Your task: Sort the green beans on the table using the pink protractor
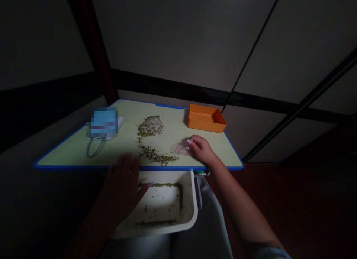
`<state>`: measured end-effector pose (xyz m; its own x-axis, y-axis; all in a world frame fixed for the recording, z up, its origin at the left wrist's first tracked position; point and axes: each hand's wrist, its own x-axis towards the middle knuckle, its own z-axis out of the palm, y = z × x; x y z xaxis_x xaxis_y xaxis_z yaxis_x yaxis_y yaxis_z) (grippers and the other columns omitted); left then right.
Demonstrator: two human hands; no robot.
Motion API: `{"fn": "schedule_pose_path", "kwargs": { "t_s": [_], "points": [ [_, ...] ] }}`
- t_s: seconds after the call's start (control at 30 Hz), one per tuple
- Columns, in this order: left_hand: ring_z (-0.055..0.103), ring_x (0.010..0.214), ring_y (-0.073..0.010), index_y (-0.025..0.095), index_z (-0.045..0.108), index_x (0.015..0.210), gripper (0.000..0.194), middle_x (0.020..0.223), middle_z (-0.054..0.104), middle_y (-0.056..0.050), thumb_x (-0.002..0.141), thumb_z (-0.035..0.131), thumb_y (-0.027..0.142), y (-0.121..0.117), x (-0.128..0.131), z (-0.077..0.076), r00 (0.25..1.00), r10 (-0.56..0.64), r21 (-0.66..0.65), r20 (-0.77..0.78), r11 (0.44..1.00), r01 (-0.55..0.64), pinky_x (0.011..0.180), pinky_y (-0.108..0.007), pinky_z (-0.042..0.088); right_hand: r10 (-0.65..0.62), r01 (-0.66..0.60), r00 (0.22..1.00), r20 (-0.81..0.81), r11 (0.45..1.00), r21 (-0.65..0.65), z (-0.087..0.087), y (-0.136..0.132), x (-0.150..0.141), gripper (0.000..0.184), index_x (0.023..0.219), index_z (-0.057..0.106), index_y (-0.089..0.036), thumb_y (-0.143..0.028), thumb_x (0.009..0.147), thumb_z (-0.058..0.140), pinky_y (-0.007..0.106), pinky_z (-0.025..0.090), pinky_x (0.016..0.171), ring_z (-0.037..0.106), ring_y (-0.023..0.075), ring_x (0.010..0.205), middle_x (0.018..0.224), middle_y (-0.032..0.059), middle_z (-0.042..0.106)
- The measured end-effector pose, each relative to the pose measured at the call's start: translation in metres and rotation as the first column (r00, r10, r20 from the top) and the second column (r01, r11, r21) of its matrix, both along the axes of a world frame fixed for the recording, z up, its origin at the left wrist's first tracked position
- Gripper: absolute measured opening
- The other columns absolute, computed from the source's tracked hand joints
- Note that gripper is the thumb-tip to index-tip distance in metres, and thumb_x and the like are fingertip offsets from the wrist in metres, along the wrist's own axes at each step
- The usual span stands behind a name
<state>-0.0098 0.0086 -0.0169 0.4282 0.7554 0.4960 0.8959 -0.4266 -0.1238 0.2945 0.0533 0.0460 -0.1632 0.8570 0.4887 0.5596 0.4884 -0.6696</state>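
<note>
My right hand (201, 149) is closed, pinching a clear plastic protractor (181, 148) with pinkish markings just over the tabletop. Left of it lies a scattered band of small green grains (156, 155). Farther back sits a pile of pale and green grains (150, 126). My left hand (122, 181) is open, its fingers laid out toward the table's front edge and its thumb reaching over a white drawer (193, 214). More grains lie along the inner edges of that drawer, with a few scattered on its floor. Part of the drawer is hidden by my left hand.
An orange open box (205, 125) stands at the back right of the pale table (175, 121), which has a blue rim. At the left is a blurred blue device (103, 121) with a grey cable (90, 149). Dark wall panels (173, 39) rise behind.
</note>
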Motion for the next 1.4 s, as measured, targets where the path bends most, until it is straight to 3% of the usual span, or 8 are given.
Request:
{"fn": "schedule_pose_path", "kwargs": {
  "t_s": [0.43, 0.77, 1.4],
  "points": [
    [0.04, 0.139, -0.047, 0.0, 0.038, 0.141, 0.081, 0.144, 0.044, -0.035, 0.084, 0.035, 0.058, -0.001, 0.002, 0.007, 1.0, 0.025, -0.063, 0.01, 0.998, -0.024, 0.108, -0.064, 0.037, -0.088, 0.075, 0.992, 0.094, 0.988, 0.138, -0.003, -0.015, 0.007, 0.028, 0.066, 0.043, -0.023, -0.028, 0.094, 0.046, 0.032, 0.038, 0.069, 0.049, 0.0185, 0.073, 0.071, 0.0024, 0.048],
    [0.041, 0.137, -0.0486, -0.002, 0.037, 0.14, 0.082, 0.143, 0.045, -0.037, 0.084, 0.039, 0.057, -0.002, 0.002, 0.008, 0.999, 0.01, -0.021, -0.038, 1.0, -0.011, 0.106, -0.063, 0.038, -0.118, 0.115, 0.991, 0.061, 0.992, 0.051, -0.006, -0.019, 0.011, 0.029, 0.06, 0.048, -0.021, -0.025, 0.088, 0.053, 0.031, 0.039, 0.066, 0.048, 0.0168, 0.072, 0.076, 0.0027, 0.048],
    [0.04, 0.139, -0.0476, -0.001, 0.04, 0.139, 0.082, 0.144, 0.044, -0.036, 0.08, 0.046, 0.056, -0.001, 0.004, 0.01, 0.998, 0.048, -0.063, -0.035, 0.997, -0.05, 0.108, -0.061, 0.037, -0.189, 0.188, 0.982, 0.017, 0.981, 0.049, -0.006, -0.019, 0.011, 0.03, 0.06, 0.049, -0.021, -0.028, 0.089, 0.052, 0.031, 0.04, 0.068, 0.049, 0.0165, 0.071, 0.076, 0.0027, 0.048]
  ]
}}
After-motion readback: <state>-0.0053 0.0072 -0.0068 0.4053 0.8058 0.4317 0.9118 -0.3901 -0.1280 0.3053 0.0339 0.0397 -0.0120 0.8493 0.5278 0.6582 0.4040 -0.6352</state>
